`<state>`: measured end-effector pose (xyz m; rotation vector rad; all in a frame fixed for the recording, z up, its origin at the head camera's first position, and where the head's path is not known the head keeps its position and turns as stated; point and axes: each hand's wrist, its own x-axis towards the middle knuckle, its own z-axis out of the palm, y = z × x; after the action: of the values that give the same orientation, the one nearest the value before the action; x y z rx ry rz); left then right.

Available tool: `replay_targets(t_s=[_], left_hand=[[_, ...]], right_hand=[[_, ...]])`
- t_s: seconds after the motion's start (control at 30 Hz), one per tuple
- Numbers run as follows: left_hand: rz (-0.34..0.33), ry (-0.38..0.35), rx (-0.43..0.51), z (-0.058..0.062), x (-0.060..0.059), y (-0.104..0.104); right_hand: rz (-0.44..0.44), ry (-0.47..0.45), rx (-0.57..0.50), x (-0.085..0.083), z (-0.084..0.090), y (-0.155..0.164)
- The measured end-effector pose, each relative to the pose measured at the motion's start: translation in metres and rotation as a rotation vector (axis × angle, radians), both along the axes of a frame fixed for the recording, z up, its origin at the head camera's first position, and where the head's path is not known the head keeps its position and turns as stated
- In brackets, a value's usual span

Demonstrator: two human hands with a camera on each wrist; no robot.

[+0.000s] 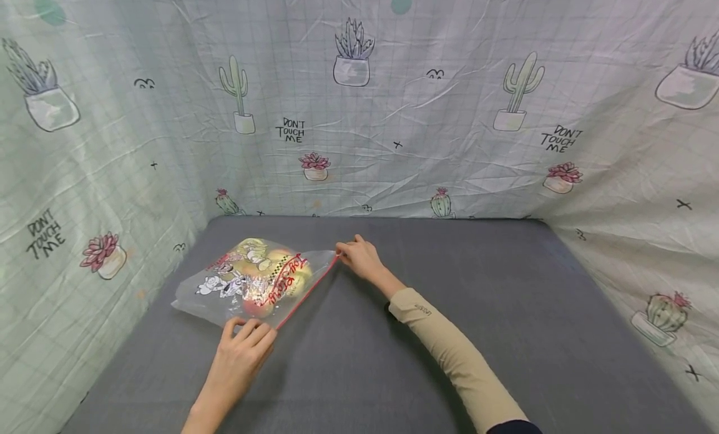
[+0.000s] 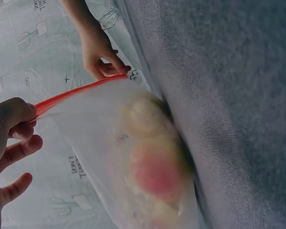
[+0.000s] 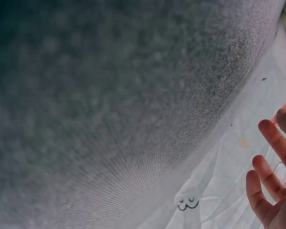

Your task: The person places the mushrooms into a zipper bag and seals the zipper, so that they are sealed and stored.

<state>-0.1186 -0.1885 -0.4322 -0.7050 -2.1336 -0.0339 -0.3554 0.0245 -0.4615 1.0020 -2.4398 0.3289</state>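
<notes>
A clear zip bag [image 1: 224, 300] with printed cartoon figures and red lettering lies at the left of the table. Inside it are several round yellow and red fruits [image 2: 157, 167] that look like apples or peaches, blurred by the plastic. Along the bag's near right side runs a red zip strip [image 2: 71, 94]. My left hand [image 1: 245, 346] pinches the near end of this strip between thumb and forefinger, the other fingers loose. At the far end, my right hand [image 1: 362, 257] pinches the strip's corner. Between both hands the strip is stretched straight.
The table [image 1: 477, 296] has a dark grey cloth cover. A pale curtain [image 1: 393, 109] printed with cacti and lettering hangs behind it and along both sides. A beige sleeve [image 1: 449, 353] covers the right forearm.
</notes>
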Motion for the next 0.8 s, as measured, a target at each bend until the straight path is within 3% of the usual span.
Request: replay_targets(t_s=[0.2, 0.4, 0.6, 0.8], left_hand=[[-0.040, -0.019, 0.002, -0.006, -0.003, 0.011], [-0.052, -0.052, -0.021, -0.012, -0.011, 0.022], [-0.050, -0.079, -0.064, -0.013, -0.024, 0.030], [-0.013, -0.104, -0.166, -0.014, -0.040, 0.036]], right_hand=[[0.013, -0.071, -0.019, -0.003, -0.001, -0.002], [0.016, -0.219, -0.067, 0.002, 0.001, -0.002], [0.046, -0.300, -0.078, 0.006, 0.003, -0.001], [0.078, -0.348, -0.048, 0.014, 0.007, 0.004]])
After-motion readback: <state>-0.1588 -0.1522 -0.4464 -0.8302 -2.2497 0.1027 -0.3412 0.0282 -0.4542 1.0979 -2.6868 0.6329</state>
